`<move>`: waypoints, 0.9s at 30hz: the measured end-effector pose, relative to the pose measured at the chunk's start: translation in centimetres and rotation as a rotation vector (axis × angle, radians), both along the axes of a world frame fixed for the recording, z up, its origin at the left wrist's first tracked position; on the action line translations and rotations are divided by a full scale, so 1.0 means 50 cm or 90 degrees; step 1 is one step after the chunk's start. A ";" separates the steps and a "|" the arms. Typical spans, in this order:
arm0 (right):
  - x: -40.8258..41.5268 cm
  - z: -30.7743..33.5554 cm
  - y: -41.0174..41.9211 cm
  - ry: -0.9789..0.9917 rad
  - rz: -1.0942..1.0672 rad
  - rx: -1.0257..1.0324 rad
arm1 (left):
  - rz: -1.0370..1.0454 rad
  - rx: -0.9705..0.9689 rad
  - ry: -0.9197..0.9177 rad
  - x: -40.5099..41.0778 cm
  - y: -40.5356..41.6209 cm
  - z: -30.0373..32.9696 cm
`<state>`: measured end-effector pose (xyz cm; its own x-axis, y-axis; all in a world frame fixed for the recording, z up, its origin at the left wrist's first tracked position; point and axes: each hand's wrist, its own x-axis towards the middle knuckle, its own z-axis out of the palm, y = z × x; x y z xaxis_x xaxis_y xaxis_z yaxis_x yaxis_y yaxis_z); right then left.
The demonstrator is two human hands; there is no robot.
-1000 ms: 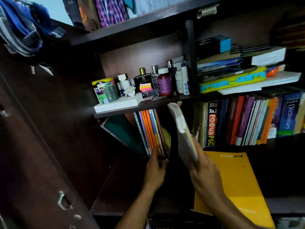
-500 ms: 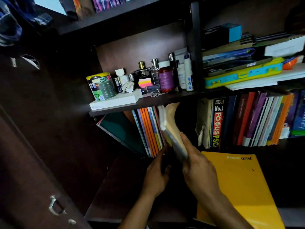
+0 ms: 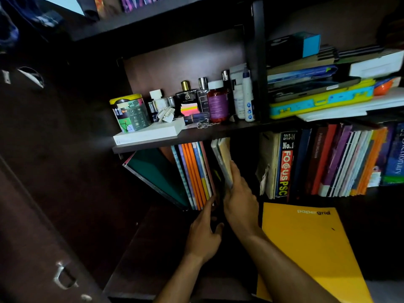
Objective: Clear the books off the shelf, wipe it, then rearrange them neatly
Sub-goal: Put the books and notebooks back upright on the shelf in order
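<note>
The pale book (image 3: 223, 159) I had out in front of the shelf a second ago, tipped well clear of the row, is now upright and tucked in against the leaning stack of orange and blue notebooks (image 3: 195, 173), its top edge just under the upper shelf board (image 3: 196, 136). My right hand (image 3: 239, 197) has followed it in: the palm lies flat along the book's right face with the fingers (image 3: 235, 171) stretched up its side, pressing it leftward rather than curled round it. My left hand (image 3: 204, 232) sits low at the foot of the stack, fingers reaching in at the bottom edges of the notebooks; whether they pinch anything there I cannot tell, as the spot is dark and partly hidden by my right wrist.

I read this as the rearranging stage, with one more book back in the left group. That group leans hard to the left, with the green folder (image 3: 157, 173) slanting at its outer end, so it is not neat yet. A dark gap stands between this book and the upright row that begins with the FOCUS PSC book (image 3: 285, 165) on the right. The yellow papergrid notebook (image 3: 306, 243) lies flat on the lower shelf (image 3: 153, 248) beside my right forearm, not yet stood up. My guess is that straightening the leaning stack and filing the yellow one are what remain
</note>
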<state>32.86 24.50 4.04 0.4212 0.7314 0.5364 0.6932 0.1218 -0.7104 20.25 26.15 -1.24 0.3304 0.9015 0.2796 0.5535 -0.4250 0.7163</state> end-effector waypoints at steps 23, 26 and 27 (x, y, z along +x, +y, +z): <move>0.105 -0.070 0.169 -0.086 0.314 -0.318 | 0.021 -0.010 -0.019 -0.003 0.014 -0.015; 0.095 -0.069 0.177 -0.089 0.324 -0.319 | 0.020 -0.003 -0.007 -0.005 0.020 -0.014; 0.093 -0.069 0.175 -0.099 0.322 -0.326 | 0.018 0.004 0.003 -0.004 0.022 -0.012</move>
